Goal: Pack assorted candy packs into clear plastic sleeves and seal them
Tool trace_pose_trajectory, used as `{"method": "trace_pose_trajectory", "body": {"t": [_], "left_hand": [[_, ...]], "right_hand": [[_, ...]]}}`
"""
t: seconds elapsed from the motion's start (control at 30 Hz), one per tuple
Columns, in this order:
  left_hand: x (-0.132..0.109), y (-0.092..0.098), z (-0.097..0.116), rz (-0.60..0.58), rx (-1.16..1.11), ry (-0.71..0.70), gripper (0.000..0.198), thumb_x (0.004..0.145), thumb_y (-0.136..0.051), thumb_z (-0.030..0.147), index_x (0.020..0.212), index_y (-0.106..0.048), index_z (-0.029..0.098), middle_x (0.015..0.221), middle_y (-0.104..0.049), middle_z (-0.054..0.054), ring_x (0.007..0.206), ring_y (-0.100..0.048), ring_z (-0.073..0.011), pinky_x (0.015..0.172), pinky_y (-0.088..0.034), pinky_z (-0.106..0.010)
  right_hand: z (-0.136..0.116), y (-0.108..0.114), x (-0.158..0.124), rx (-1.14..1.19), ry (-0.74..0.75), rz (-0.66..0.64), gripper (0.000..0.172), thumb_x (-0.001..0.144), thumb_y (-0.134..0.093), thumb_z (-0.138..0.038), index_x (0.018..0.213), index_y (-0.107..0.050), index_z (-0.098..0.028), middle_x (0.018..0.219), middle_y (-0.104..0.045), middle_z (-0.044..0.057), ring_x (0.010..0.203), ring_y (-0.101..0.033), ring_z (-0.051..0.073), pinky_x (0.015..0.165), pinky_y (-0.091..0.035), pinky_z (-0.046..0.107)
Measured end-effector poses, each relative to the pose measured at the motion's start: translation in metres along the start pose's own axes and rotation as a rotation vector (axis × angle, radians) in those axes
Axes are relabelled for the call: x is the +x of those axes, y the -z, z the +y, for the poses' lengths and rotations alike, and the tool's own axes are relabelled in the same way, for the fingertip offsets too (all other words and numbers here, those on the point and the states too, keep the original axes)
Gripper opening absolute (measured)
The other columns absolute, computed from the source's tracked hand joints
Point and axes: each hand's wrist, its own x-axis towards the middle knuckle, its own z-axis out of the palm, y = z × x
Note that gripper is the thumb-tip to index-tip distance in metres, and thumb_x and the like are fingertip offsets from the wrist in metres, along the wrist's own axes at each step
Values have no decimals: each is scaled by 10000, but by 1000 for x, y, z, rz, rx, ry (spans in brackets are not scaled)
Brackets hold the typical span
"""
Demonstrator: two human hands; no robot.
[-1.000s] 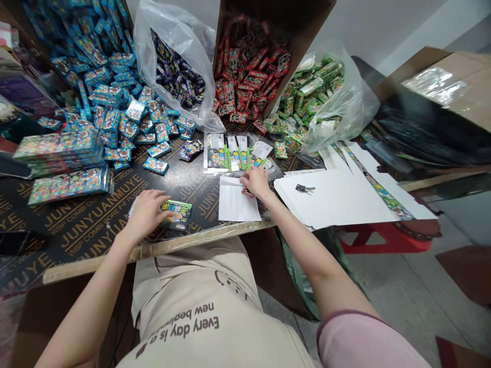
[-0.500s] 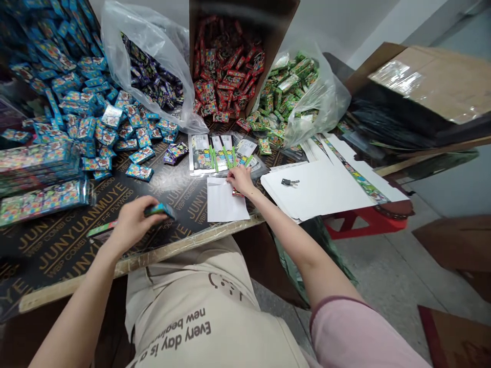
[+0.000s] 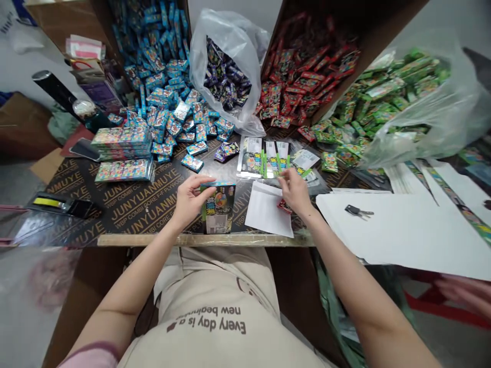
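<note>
My left hand (image 3: pixel 190 199) grips a green printed pack in clear wrap (image 3: pixel 218 208), held upright near the table's front edge. My right hand (image 3: pixel 293 191) rests on a white paper sheet (image 3: pixel 266 217), its fingers pinched at the edge of a row of green-striped clear packets (image 3: pixel 264 158). A small red pack (image 3: pixel 284 206) lies under that hand's palm. Whether the fingers hold a packet I cannot make out.
Blue packs (image 3: pixel 169 102) are heaped at the back left, purple ones in a plastic bag (image 3: pixel 226 76), red ones in a cardboard box (image 3: pixel 303 82), green ones in a bag (image 3: pixel 387 97). Wrapped stacks (image 3: pixel 123 148) stand left. White cardboard sheets (image 3: pixel 402 230) with keys (image 3: pixel 356 211) lie right.
My left hand has lifted the green pack off the table and stood it upright. My right hand has stayed by the clear packets. The camera has swung to the left.
</note>
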Motion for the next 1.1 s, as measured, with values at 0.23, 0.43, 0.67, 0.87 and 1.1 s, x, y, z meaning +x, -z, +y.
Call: {"method": "trace_pose_trajectory", "body": {"t": [0.23, 0.43, 0.67, 0.87, 1.1], "left_hand": [[7, 10, 17, -80, 16, 26, 173, 748, -742, 341, 797, -763, 176, 757, -713, -48, 700, -647, -145, 601, -502, -242], [9, 11, 18, -78, -3, 101, 207, 697, -788, 334, 695, -699, 148, 661, -706, -23, 579, -633, -128, 560, -505, -228], [3, 11, 15, -102, 246, -359, 213, 846, -671, 343, 727, -668, 167, 718, -707, -34, 673, -656, -131, 646, -509, -242], [-4, 13, 12, -166, 415, -557, 107, 888, -623, 273, 850, -660, 180, 784, -672, -32, 718, -641, -120, 650, -493, -222], [-14, 11, 11, -165, 454, -552, 130, 914, -551, 197, 947, -677, 204, 853, -654, -44, 773, -632, -134, 680, -499, -247]], "right_hand": [[-129, -1, -23, 800, 111, -180, 382, 788, -696, -420, 1065, -489, -258, 941, -700, 19, 886, -690, 181, 794, -528, 335], [-155, -7, -32, 803, 113, -189, 264, 808, -680, -331, 1015, -545, -239, 765, -682, -17, 741, -679, 159, 719, -530, 315], [-149, 1, -39, 672, 215, -129, 210, 829, -662, -276, 1008, -557, -238, 792, -705, -2, 747, -704, 179, 739, -542, 335], [-142, 9, -50, 453, 524, -80, 135, 895, -557, -199, 964, -654, -262, 991, -719, 46, 926, -693, 210, 846, -526, 379], [-152, 33, -18, 538, 308, 77, 183, 810, -698, -429, 842, -660, -253, 908, -654, 48, 927, -632, 237, 898, -484, 436]]}}
